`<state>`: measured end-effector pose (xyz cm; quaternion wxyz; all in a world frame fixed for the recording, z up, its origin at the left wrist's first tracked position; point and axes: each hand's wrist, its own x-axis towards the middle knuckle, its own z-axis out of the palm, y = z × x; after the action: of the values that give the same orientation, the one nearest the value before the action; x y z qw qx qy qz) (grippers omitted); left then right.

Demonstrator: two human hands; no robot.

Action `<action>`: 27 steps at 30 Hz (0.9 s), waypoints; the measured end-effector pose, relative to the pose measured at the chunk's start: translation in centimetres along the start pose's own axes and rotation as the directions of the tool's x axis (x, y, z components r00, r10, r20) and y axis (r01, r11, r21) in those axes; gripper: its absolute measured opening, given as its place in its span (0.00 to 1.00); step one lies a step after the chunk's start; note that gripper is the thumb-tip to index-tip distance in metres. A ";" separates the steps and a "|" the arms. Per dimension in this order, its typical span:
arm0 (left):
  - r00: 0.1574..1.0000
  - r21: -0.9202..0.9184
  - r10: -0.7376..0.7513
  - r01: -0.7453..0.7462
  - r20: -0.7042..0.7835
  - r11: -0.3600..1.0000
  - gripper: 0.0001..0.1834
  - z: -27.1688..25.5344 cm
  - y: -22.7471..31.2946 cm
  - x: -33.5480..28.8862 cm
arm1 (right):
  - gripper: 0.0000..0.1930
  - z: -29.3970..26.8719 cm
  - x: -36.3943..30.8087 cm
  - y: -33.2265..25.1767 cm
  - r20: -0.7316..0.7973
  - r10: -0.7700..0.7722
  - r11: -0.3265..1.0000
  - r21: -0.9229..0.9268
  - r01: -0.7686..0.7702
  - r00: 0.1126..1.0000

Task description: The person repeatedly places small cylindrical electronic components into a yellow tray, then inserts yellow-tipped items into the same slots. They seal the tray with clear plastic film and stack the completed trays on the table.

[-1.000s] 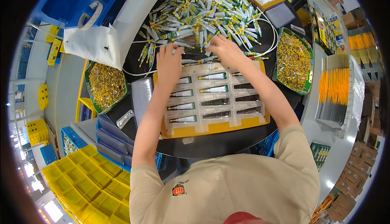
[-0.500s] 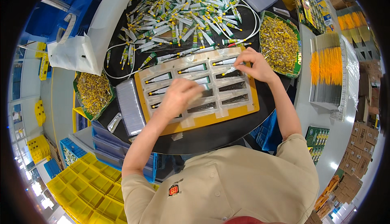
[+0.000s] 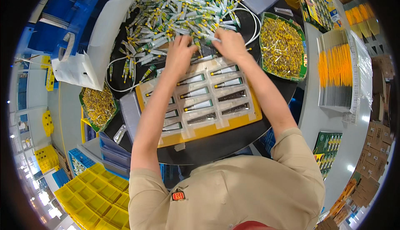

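Note:
Both my hands are at the near edge of a heap of small white-and-green squeeze tubes [image 3: 166, 15] with yellow caps. My left hand [image 3: 180, 57] dips its fingertips among the tubes, thumb and fingers apart. To its right, my right hand [image 3: 231, 46] has its fingers closed on a squeeze tube [image 3: 211, 37]. Below my wrists lies a yellow-framed tray [image 3: 185, 139] with clear taped slots. Several slots hold one tube each. Dark bottoms show in the two lower right slots [image 3: 232, 95] and the lowest middle slot [image 3: 202, 118]. My left forearm hides part of the left column.
Heaps of small yellow-topped pieces fill a green-edged container [image 3: 282, 46] at right and another [image 3: 98, 105] at left. A stack of clear plastic sheets [image 3: 130, 107] stands left of the tray. A white cable [image 3: 255, 26] loops around the tubes. Yellow crates [image 3: 91, 192] stand lower left.
Both hands have moved from over the tray to the tube heap. A tube now lies in the second right slot, where my right hand was, and the middle column shows tubes in its upper slots.

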<state>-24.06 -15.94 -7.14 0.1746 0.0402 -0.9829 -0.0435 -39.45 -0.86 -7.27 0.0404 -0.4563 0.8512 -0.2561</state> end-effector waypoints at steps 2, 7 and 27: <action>0.988 0.078 0.019 -0.031 0.156 0.996 0.14 1.5 -1.6 1.4 | 0.11 -3.2 -3.0 1.5 -0.062 -0.149 0.963 0.217 0.159 0.987; 0.999 -0.108 -0.019 0.016 -0.026 0.994 0.16 0.3 -1.9 1.0 | 0.07 -7.7 -13.4 2.7 0.096 -0.204 0.850 0.511 0.128 0.974; 0.987 -0.360 -0.159 0.156 0.022 0.920 0.11 -4.5 12.0 -16.4 | 0.09 -7.1 -5.1 4.8 -0.012 0.094 0.994 0.048 -0.094 0.995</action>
<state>-7.94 -2.85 -7.32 0.1788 0.0867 -0.9511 -0.2366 -42.28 8.23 -4.23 0.0574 -0.4127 0.8657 -0.2774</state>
